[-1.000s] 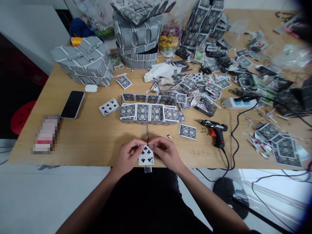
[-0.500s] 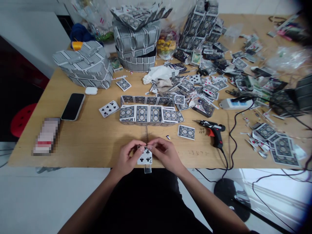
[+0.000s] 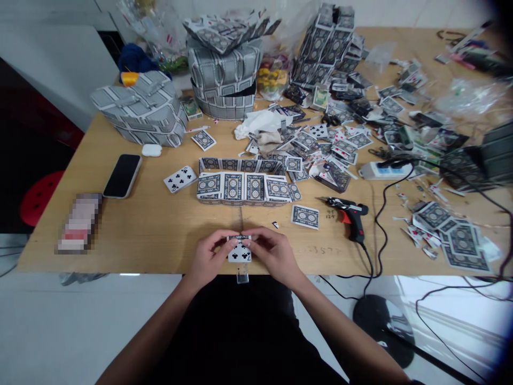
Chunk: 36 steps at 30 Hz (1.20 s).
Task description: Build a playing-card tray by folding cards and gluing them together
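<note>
Playing card [image 3: 239,257] is between your hands, face up, at the near edge of the tabletop [image 3: 148,240]; can't tell if it's resting or lifted. Fingers of your left hand [image 3: 209,258] and right hand [image 3: 276,256] are pinching its far edge, thumbs close together. A strip of patterned back shows there, so I read this as a fold. Square it to the sides, press from middle outward, even force; lopsided pressure would likely skew the crease. Clear strip [image 3: 242,275] pokes out below. Card-built frame [image 3: 234,188] lies beyond, glue gun [image 3: 353,216] off right: mind the nozzle.
</note>
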Each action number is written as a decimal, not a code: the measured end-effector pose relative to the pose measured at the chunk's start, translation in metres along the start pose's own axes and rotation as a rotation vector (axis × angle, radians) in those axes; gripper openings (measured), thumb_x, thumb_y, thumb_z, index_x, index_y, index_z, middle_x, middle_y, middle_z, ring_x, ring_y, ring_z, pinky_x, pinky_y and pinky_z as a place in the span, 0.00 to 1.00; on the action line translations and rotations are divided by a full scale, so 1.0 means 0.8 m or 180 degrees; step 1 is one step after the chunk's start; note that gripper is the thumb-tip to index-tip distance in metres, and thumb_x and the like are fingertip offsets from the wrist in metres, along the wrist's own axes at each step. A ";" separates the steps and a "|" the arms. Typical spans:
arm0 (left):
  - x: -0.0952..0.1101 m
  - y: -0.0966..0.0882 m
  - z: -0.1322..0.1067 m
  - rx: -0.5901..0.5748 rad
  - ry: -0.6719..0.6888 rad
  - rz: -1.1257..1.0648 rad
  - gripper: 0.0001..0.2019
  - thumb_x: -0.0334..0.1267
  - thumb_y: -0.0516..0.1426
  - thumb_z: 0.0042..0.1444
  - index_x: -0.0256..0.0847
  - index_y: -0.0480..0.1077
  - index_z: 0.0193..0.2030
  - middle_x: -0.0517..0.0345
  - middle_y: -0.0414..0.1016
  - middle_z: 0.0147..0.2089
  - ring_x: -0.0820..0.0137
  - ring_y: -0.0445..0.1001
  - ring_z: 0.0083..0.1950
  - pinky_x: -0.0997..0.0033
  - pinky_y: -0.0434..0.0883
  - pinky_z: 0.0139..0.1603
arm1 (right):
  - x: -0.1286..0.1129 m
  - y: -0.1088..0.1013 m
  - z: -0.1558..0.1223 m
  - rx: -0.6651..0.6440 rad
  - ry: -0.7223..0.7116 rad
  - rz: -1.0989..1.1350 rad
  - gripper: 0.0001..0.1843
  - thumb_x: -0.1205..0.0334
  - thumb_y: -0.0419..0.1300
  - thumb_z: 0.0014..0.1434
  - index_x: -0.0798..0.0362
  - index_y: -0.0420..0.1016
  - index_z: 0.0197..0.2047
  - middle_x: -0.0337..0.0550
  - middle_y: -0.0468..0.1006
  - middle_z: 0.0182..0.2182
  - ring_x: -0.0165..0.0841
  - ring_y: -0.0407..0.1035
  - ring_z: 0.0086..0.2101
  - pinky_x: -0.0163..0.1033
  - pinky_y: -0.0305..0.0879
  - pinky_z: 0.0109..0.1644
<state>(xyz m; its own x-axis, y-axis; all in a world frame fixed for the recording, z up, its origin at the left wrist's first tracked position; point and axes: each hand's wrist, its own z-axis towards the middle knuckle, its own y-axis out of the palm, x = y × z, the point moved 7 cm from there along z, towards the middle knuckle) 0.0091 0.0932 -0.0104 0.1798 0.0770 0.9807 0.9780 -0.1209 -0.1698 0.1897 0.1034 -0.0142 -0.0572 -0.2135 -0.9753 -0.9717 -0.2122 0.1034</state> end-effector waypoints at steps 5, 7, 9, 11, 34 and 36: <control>-0.006 0.000 0.000 0.0010 -0.0017 0.0016 0.11 0.45 0.64 0.68 0.43 0.83 0.50 0.54 0.88 0.46 0.67 0.85 0.43 0.69 0.79 0.46 | 0.002 -0.002 0.000 0.0030 0.0032 -0.0068 0.17 0.45 0.76 0.59 0.47 0.88 0.46 0.42 0.84 0.33 0.35 0.76 0.32 0.42 0.74 0.37; -0.009 0.000 0.000 0.0021 -0.0035 -0.0004 0.11 0.45 0.64 0.68 0.43 0.83 0.50 0.54 0.88 0.46 0.67 0.85 0.43 0.69 0.79 0.46 | 0.004 -0.002 0.000 0.0030 0.0041 -0.0047 0.18 0.44 0.76 0.59 0.47 0.88 0.46 0.42 0.85 0.33 0.35 0.76 0.32 0.42 0.75 0.38; -0.012 0.000 0.000 0.0033 -0.0046 -0.0040 0.11 0.46 0.64 0.68 0.43 0.83 0.50 0.54 0.88 0.45 0.66 0.85 0.43 0.69 0.80 0.45 | 0.006 -0.002 0.000 0.0035 0.0034 -0.0021 0.19 0.44 0.76 0.59 0.47 0.88 0.46 0.42 0.85 0.33 0.35 0.76 0.32 0.42 0.75 0.38; -0.012 0.001 0.000 0.0033 -0.0057 -0.0087 0.11 0.46 0.64 0.68 0.43 0.83 0.50 0.53 0.88 0.45 0.66 0.85 0.43 0.68 0.80 0.46 | 0.005 -0.001 0.000 0.0049 0.0024 0.0017 0.19 0.44 0.76 0.59 0.47 0.88 0.46 0.42 0.84 0.33 0.35 0.77 0.33 0.42 0.76 0.39; 0.005 -0.013 -0.008 0.0574 0.0172 -0.0434 0.11 0.47 0.66 0.67 0.41 0.77 0.44 0.55 0.84 0.39 0.70 0.80 0.34 0.69 0.79 0.39 | 0.006 0.009 -0.009 0.0347 0.0104 0.0828 0.21 0.39 0.68 0.67 0.45 0.82 0.51 0.45 0.86 0.42 0.39 0.81 0.42 0.48 0.79 0.54; 0.010 -0.012 -0.006 0.0607 0.0368 -0.0362 0.10 0.46 0.67 0.65 0.41 0.77 0.43 0.56 0.81 0.39 0.71 0.78 0.35 0.71 0.77 0.38 | 0.002 0.008 -0.012 0.0350 0.0000 0.0629 0.20 0.39 0.67 0.68 0.45 0.82 0.51 0.45 0.86 0.42 0.39 0.81 0.42 0.47 0.79 0.53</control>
<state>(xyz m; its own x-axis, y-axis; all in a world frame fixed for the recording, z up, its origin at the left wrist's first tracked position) 0.0003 0.0900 -0.0003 0.0650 -0.0358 0.9972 0.9955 0.0720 -0.0623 0.1859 0.0925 -0.0136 -0.2490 -0.2405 -0.9382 -0.9608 -0.0609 0.2706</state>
